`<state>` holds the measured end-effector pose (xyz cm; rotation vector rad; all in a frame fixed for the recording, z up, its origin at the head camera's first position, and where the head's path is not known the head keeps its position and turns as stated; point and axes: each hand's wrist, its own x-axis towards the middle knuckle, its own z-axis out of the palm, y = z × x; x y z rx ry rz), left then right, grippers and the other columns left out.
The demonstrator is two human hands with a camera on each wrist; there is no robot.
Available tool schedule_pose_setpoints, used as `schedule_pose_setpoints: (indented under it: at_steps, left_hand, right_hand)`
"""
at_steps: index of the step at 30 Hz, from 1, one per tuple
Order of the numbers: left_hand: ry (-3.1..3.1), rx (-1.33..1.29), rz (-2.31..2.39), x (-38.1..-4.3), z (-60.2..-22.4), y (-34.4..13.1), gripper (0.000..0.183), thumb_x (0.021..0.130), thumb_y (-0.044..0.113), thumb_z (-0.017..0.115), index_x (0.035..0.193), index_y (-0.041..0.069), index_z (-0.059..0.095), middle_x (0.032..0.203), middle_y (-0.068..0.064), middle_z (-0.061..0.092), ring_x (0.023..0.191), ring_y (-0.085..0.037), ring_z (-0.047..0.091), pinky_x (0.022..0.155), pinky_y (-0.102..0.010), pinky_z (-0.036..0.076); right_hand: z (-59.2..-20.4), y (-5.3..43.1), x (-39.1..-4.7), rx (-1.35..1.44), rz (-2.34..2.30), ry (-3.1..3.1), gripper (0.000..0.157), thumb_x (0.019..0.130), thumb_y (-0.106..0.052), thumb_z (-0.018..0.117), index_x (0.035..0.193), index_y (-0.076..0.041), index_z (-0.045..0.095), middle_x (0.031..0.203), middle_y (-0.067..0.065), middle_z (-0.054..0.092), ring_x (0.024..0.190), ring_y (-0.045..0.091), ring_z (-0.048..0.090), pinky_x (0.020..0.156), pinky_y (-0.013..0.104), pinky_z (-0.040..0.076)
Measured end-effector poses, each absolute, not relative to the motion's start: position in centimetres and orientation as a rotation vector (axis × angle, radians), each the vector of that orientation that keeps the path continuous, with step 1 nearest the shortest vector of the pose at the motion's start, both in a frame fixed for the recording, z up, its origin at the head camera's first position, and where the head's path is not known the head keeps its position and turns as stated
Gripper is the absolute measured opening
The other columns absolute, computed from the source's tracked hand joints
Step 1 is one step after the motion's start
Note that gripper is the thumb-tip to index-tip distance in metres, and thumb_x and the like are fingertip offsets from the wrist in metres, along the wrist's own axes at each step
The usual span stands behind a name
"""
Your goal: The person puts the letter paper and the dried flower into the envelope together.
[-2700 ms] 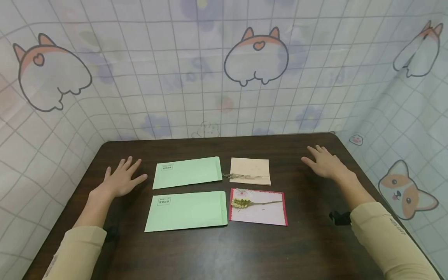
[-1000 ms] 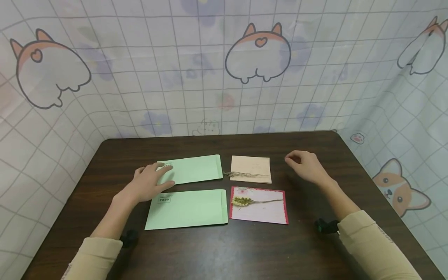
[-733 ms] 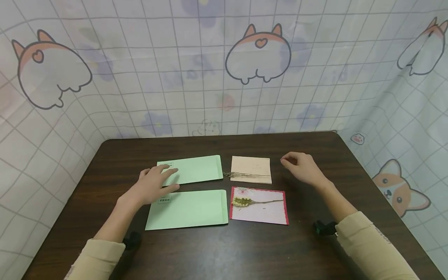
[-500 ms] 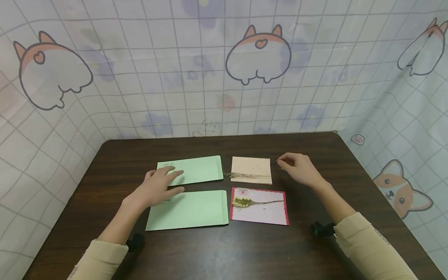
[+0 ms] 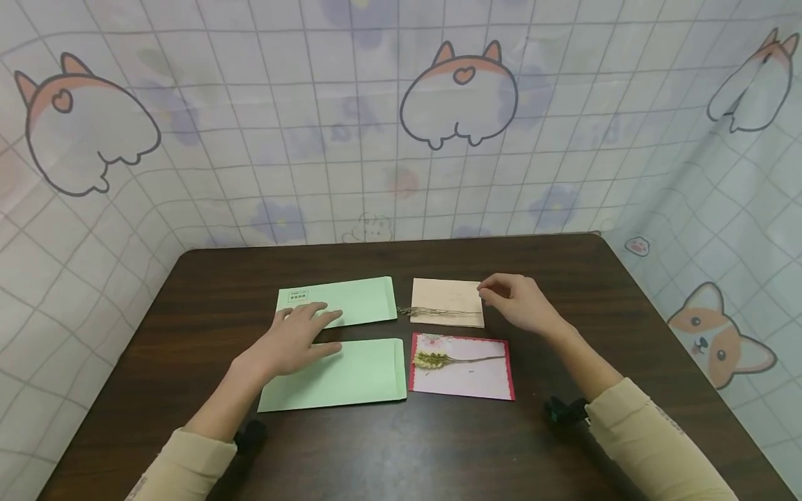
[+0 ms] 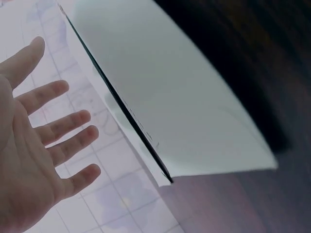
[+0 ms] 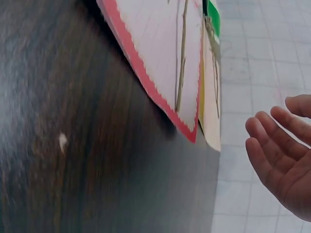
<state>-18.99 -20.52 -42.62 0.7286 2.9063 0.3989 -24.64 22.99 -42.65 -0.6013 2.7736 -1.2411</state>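
My left hand (image 5: 291,344) hovers with spread fingers over two pale green envelopes, the far envelope (image 5: 357,299) and the near envelope (image 5: 363,376). In the left wrist view its fingers look apart from the paper. My right hand (image 5: 520,303), fingers loosely bent, is at the right edge of a beige card (image 5: 447,292); the right wrist view shows nothing held. Thin dried sprigs (image 5: 438,312) lie across that card. Nearer me lies a red-bordered white card (image 5: 482,379) bearing a dried flower (image 5: 432,360) with a yellowish-green head and long stem.
Everything lies on a dark wooden table (image 5: 388,452) with rounded far corners. A white gridded cloth (image 5: 351,174) with cartoon corgis hangs behind it and along both sides. Dark wrist straps (image 5: 564,412) show at the sleeves.
Both hands have come in from the table's sides. The left moved right over the envelopes; the right moved left to the beige card, its fingers now bent. Cards and envelopes stay put.
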Motion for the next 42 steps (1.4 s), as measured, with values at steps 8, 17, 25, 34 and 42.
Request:
schedule_pose_setpoints:
  at_steps: [8, 17, 25, 34, 42]
  left_hand:
    - [2.889, 0.783, 0.354, -18.5, -42.8, -19.2, 0.065, 0.1, 0.046, 0.064, 0.155, 0.014, 0.047, 0.155, -0.021, 0.041, 0.145, -0.039, 0.036, 0.11, -0.066, 0.026]
    - [2.859, 0.817, 0.264, -18.1, -43.0, -17.9, 0.067, 0.099, 0.049, 0.065, 0.155, 0.016, 0.047, 0.155, -0.021, 0.041, 0.144, -0.04, 0.037, 0.11, -0.066, 0.028]
    - [2.837, 0.808, 0.225, -17.8, -43.2, -17.5, 0.073, 0.099, 0.051, 0.063, 0.158, 0.012, 0.042, 0.157, -0.022, 0.038, 0.145, -0.04, 0.035, 0.11, -0.065, 0.029]
    - [2.793, 0.781, 0.202, -17.7, -43.3, -16.9, 0.085, 0.097, 0.057, 0.063, 0.16, 0.008, 0.035, 0.16, -0.022, 0.032, 0.147, -0.04, 0.03, 0.11, -0.066, 0.027]
    - [2.755, 0.764, 0.167, -17.3, -43.1, -16.5, 0.098, 0.089, 0.068, 0.066, 0.16, 0.008, 0.035, 0.16, -0.02, 0.033, 0.147, -0.038, 0.03, 0.11, -0.065, 0.026]
  right_hand:
    - [-42.9, 21.6, -24.0, -0.659, -1.248, 2.752, 0.024, 0.104, -0.022, 0.064, 0.118, -0.004, 0.071, 0.103, 0.013, 0.073, 0.094, 0.028, 0.07, 0.082, 0.045, 0.052]
    - [-43.3, 20.3, -23.6, -0.711, -1.273, 2.692, 0.024, 0.104, -0.02, 0.064, 0.117, -0.001, 0.071, 0.097, 0.013, 0.072, 0.088, 0.031, 0.069, 0.07, 0.039, 0.05]
    - [-43.1, 19.3, -23.3, -0.748, -1.247, 2.688, 0.023, 0.103, -0.019, 0.065, 0.117, -0.003, 0.072, 0.1, 0.01, 0.073, 0.089, 0.029, 0.068, 0.071, 0.039, 0.053]
    - [-43.4, 18.3, -23.3, -0.775, -1.241, 2.668, 0.022, 0.102, -0.019, 0.065, 0.115, -0.003, 0.073, 0.101, 0.01, 0.073, 0.09, 0.023, 0.068, 0.074, 0.037, 0.055]
    - [-43.5, 17.1, -23.2, -0.818, -1.205, 2.651, 0.021, 0.102, -0.02, 0.065, 0.113, -0.005, 0.074, 0.103, 0.008, 0.073, 0.091, 0.014, 0.065, 0.081, 0.04, 0.053]
